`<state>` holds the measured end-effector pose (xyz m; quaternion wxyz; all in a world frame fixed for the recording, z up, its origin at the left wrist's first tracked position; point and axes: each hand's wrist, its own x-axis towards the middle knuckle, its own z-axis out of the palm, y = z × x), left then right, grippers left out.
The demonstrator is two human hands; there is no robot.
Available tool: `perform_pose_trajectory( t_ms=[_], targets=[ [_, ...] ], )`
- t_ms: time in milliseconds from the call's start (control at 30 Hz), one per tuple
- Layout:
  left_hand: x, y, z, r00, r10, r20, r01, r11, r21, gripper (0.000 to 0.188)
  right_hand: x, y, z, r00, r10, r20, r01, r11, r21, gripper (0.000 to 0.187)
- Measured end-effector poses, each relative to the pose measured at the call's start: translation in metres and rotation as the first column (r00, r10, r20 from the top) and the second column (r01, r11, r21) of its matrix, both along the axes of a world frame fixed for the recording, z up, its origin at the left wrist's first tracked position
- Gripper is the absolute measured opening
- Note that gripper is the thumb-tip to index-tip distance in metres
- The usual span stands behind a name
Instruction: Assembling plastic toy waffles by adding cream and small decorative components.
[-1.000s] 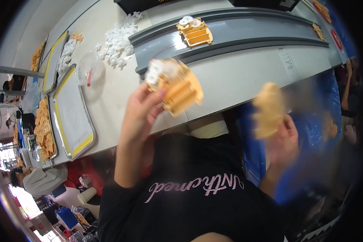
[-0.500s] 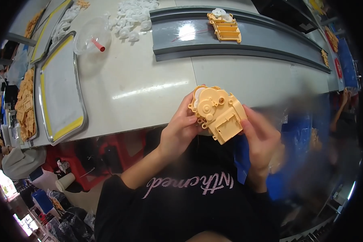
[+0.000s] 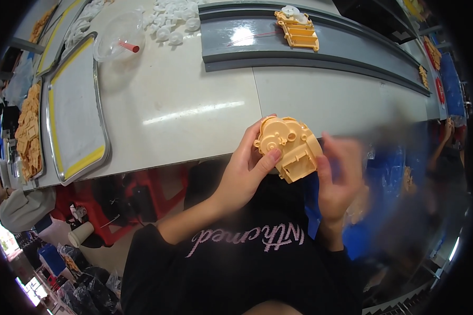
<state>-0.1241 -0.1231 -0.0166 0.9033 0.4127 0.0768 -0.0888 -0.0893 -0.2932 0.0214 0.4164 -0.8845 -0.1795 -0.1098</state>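
Casing [image 3: 291,147], cover [image 3: 299,152] apparently on, is clasped in your left hand [image 3: 249,169] beside the tabletop [image 3: 194,89], your right hand [image 3: 340,178] half-open at its edge, while another unit [image 3: 301,37] lies uncovered on the track [image 3: 349,44].

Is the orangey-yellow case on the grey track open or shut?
Open. The case shows its white round parts and its slots, with no cover over them.

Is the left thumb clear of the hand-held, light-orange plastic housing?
No: the left hand has its thumb against the molded face of the housing.
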Motion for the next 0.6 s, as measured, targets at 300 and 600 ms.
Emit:
perform_pose_trajectory(
  t_ms=[300, 600],
  targets=[
    [-0.015, -0.001, 0.013, 0.957, -0.199, 0.211, 0.115, 0.928, 0.353, 0.064, 0.004, -0.003, -0.008, 0.829, 0.384, -0.408, -0.042, 0.769, 0.638, 0.027],
    [-0.015, -0.008, 0.007, 0.986, -0.125, 0.109, 0.103, 0.977, 0.187, 0.06, -0.008, -0.001, -0.017, 0.862, 0.288, -0.417, 0.076, 0.74, 0.669, 0.024]
  ],
)
